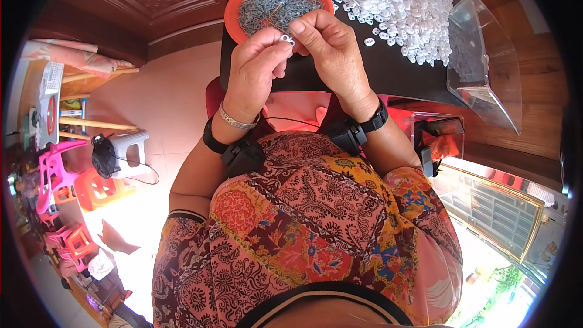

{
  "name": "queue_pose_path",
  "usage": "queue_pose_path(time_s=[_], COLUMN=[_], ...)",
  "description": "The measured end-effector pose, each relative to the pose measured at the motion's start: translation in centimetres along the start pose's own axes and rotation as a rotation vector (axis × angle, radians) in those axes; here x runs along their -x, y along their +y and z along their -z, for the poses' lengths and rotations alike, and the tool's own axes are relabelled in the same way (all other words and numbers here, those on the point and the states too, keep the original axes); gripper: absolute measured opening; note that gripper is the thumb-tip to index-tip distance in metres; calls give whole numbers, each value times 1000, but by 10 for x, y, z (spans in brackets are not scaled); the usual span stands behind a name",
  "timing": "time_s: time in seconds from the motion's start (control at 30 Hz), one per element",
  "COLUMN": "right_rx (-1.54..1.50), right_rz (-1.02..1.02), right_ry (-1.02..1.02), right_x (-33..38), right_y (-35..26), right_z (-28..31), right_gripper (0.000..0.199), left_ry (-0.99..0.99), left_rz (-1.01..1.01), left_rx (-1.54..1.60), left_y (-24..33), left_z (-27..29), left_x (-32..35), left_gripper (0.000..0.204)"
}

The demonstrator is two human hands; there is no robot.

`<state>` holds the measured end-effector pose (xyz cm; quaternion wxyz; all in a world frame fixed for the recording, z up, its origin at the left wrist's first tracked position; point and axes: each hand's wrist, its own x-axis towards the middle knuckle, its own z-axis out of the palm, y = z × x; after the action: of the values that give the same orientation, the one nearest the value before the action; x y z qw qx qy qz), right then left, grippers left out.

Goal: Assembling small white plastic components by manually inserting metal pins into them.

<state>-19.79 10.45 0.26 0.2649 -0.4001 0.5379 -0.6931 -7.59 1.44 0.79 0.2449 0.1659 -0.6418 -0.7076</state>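
Note:
My left hand (254,65) is closed in a pinch on a small white plastic piece (287,39) with holes in it. Close beside it, my right hand (335,53) has thumb and forefinger pressed together; whatever they hold is hidden. Both hands are raised at the near edge of an orange-red bowl (233,15). Many small grey slender pieces (276,3) fill the bowl, with a thin orange strand among them. Right of the bowl, a large heap of small white oval pieces (404,6) spreads over the black tabletop (395,79).
A clear plastic bin (480,54) stands at the table's right edge, beside the heap. Plastic stools, one grey (130,149) and one orange (100,191), stand on the floor at left. A gold-framed glass case (498,206) is at lower right.

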Motion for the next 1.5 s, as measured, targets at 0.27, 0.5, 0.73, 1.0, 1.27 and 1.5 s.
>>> queue_pose_path(time_s=[0.27, 0.5, 0.73, 1.0, 1.27, 1.5], right_rx=[-12, 80, 280, 1299, 1419, 807], right_rz=[4, 76, 81, 106, 83, -56], right_ry=[3, 44, -4, 108, -58, 11], right_x=[4, 7, 0, 9, 9, 4], right_y=[3, 11, 11, -8, 12, 18], right_z=[-4, -10, 8, 131, 134, 114], right_gripper=[19, 15, 24, 16, 18, 22], left_ry=[-6, 25, -7, -36, -88, -87], left_rz=[6, -26, -20, 65, 77, 101], left_rx=[-3, -99, -134, -32, 21, 23], left_y=[-3, -3, -9, -12, -12, -11], left_z=[0, -4, 1, 15, 7, 6], left_x=[1, 6, 0, -2, -1, 1], left_gripper=[17, 16, 17, 20, 21, 21])
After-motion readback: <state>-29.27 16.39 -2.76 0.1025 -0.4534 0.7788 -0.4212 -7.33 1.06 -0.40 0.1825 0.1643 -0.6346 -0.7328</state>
